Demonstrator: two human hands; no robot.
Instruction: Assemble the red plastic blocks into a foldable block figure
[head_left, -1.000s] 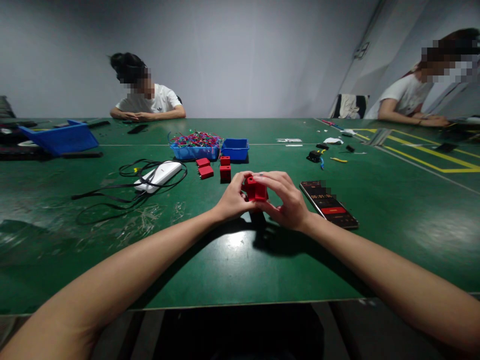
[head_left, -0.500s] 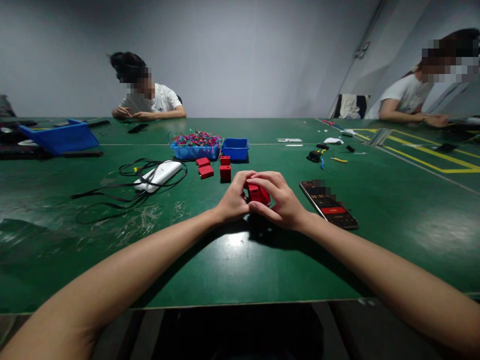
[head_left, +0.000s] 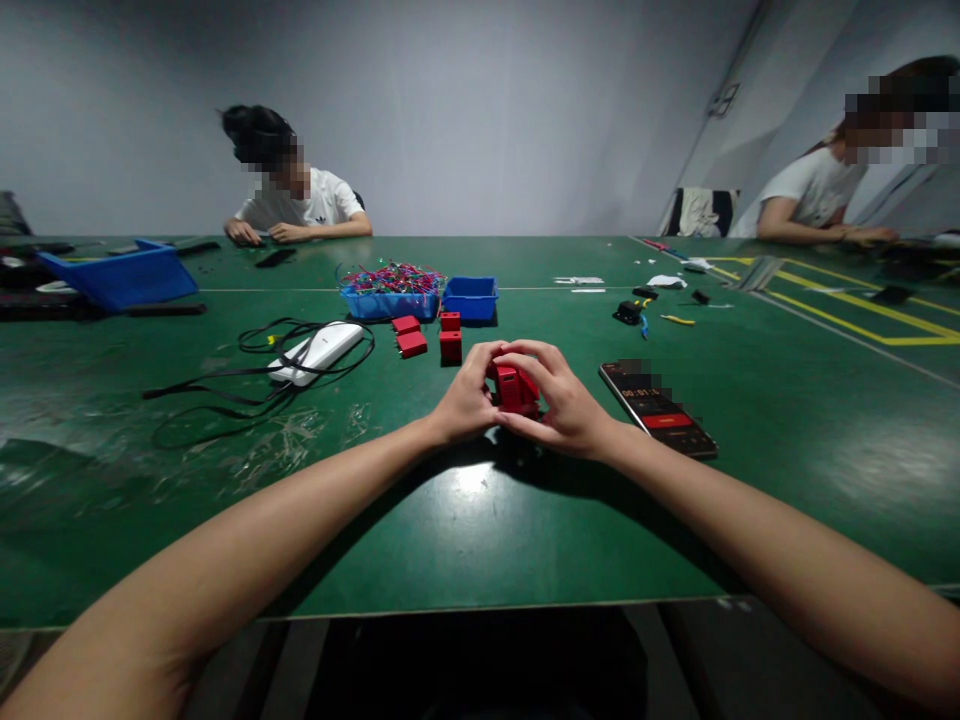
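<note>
A wide green worktable (head_left: pixel 465 540) fills the view, with a plain grey wall behind it and yellow floor-style lines painted at the far right. At its middle, the left hand (head_left: pixel 466 398) and the right hand (head_left: pixel 564 405) meet around a small red block (head_left: pixel 514 386), held just above the tabletop. The fingers of both hands are curled closed on the block, covering its sides and underside, so its full shape and long axis cannot be made out; one face with a small recess is turned toward the camera.

Just right of the hands lies a phone (head_left: pixel 656 408), screen up, its display partly blurred and its writing too small to read. Beyond the hands sit more red blocks (head_left: pixel 450 345), a blue tray of coloured wires (head_left: pixel 390 290) and an empty-looking blue bin (head_left: pixel 470 298). To the left, a white device (head_left: pixel 319 351) rests among black cables (head_left: pixel 225 390).

Two other people sit at the far edges, their hands on the table.
</note>
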